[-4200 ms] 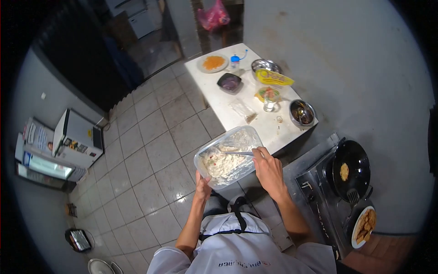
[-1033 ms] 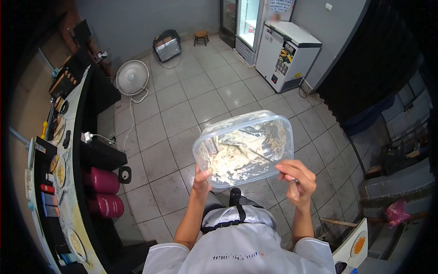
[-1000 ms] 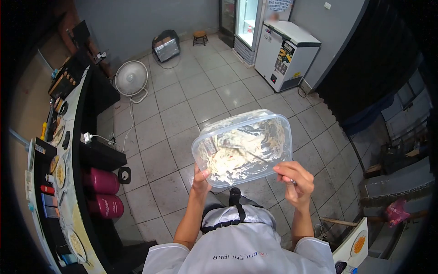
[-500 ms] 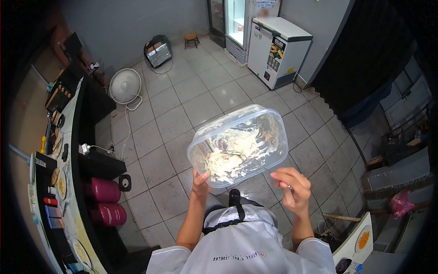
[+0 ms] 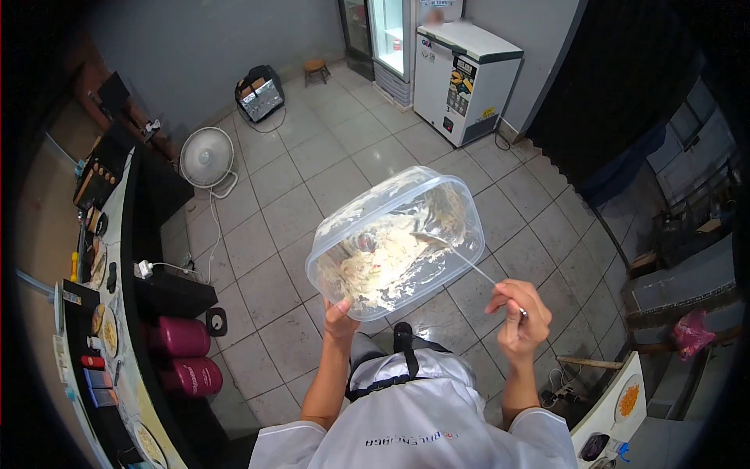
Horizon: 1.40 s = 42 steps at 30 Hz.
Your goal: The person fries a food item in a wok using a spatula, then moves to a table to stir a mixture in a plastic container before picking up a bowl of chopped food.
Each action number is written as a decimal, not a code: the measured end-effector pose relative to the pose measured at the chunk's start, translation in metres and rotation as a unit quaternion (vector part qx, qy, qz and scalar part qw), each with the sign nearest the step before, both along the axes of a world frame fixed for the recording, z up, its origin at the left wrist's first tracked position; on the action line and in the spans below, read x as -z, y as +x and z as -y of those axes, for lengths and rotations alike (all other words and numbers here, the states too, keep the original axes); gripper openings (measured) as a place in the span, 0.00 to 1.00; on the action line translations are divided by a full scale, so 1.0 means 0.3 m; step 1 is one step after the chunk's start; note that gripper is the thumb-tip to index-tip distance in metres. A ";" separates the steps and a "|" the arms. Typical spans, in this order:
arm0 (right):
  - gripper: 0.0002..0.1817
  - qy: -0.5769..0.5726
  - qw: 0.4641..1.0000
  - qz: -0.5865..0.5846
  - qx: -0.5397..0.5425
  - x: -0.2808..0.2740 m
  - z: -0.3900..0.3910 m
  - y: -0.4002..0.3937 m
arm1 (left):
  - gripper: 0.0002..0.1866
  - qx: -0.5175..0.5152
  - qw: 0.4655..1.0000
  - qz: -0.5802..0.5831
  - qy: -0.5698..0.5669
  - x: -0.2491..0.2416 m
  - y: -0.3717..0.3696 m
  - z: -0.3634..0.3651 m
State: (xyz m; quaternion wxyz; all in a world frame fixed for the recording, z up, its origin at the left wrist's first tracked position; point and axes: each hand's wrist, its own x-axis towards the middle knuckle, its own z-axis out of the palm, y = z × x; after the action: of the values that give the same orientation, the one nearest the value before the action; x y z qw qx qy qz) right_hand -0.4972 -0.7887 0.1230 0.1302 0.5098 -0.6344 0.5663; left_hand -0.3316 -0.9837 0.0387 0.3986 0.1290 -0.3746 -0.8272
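A clear plastic container is held tilted in front of me, its opening facing me. Inside is a creamy, pale mixture with small coloured bits, and smears of it coat the walls. My left hand grips the container's lower left corner, thumb over the rim. In my right hand, closed fingers hold the handle of a long metal spoon. The spoon's bowl end is inside the container, touching the mixture near the right side.
A counter with plates and jars runs along the left, above two maroon gas cylinders. A white fan stands on the tiled floor. A chest freezer is at the back. At lower right, a white table carries a plate of orange food.
My right hand has moved right and slightly down, drawing the spoon from the mixture's middle toward the container's right side. The container has shifted slightly left and up in view.
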 end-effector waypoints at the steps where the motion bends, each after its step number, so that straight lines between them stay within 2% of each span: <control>1: 0.11 -0.003 0.999 0.046 0.004 0.012 0.008 0.024 | 0.49 0.002 1.000 0.011 -0.008 0.012 0.000 0.005; 6: 0.13 0.002 0.997 0.075 -0.034 0.047 0.035 0.067 | 0.48 -0.026 0.998 0.052 -0.022 0.029 -0.022 -0.005; 8: 0.13 -0.040 0.991 0.116 -0.054 0.053 0.029 0.038 | 0.47 -0.022 0.998 0.032 0.046 0.046 -0.017 -0.012; 9: 0.13 -0.041 0.991 0.117 -0.054 0.049 0.024 0.024 | 0.47 -0.022 0.998 0.032 0.046 0.049 -0.014 -0.013; 12: 0.13 -0.057 0.991 0.113 -0.033 0.035 0.032 -0.009 | 0.46 -0.016 0.998 0.038 0.037 0.039 -0.009 -0.012; 15: 0.13 -0.069 0.991 0.110 -0.030 0.045 0.048 -0.010 | 0.44 0.015 0.998 -0.023 0.053 0.013 -0.018 -0.012; 20: 0.14 -0.008 0.996 0.046 -0.082 0.019 0.031 0.026 | 0.45 0.026 0.999 -0.022 0.042 0.004 -0.023 -0.006; 24: 0.07 -0.048 0.996 0.060 -0.052 -0.007 -0.012 -0.013 | 0.47 0.027 0.999 -0.010 0.039 0.001 -0.013 -0.010; 28: 0.08 -0.068 0.998 0.014 0.005 -0.020 -0.025 -0.057 | 0.48 0.036 0.999 0.001 0.016 0.012 -0.010 -0.012; 30: 0.14 -0.035 0.999 -0.012 0.003 -0.014 -0.029 -0.060 | 0.48 0.036 0.999 -0.005 0.015 -0.003 -0.011 -0.019; 31: 0.14 -0.035 0.999 -0.011 0.002 -0.010 -0.029 -0.057 | 0.49 0.024 1.000 0.001 0.006 -0.010 -0.015 -0.024; 34: 0.15 0.001 0.999 0.040 -0.015 0.002 -0.016 -0.017 | 0.50 0.015 1.000 0.009 -0.019 -0.013 -0.028 -0.018; 36: 0.15 -0.024 0.990 0.137 -0.004 0.020 0.004 0.017 | 0.51 0.020 0.999 0.013 -0.034 -0.015 -0.034 -0.023; 40: 0.16 -0.034 0.980 0.195 -0.012 0.063 0.032 0.077 | 0.52 0.006 1.000 0.011 -0.017 -0.028 -0.066 -0.048; 42: 0.17 -0.050 0.955 0.290 -0.026 0.073 0.027 0.106 | 0.52 0.004 1.000 0.004 -0.011 -0.026 -0.059 -0.068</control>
State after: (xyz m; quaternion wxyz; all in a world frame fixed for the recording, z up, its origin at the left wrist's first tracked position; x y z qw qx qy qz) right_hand -0.4653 -0.7968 0.1012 -0.0485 0.3328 -0.6025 0.7238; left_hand -0.3493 -0.9634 0.0466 0.3948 0.1265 -0.3861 -0.8240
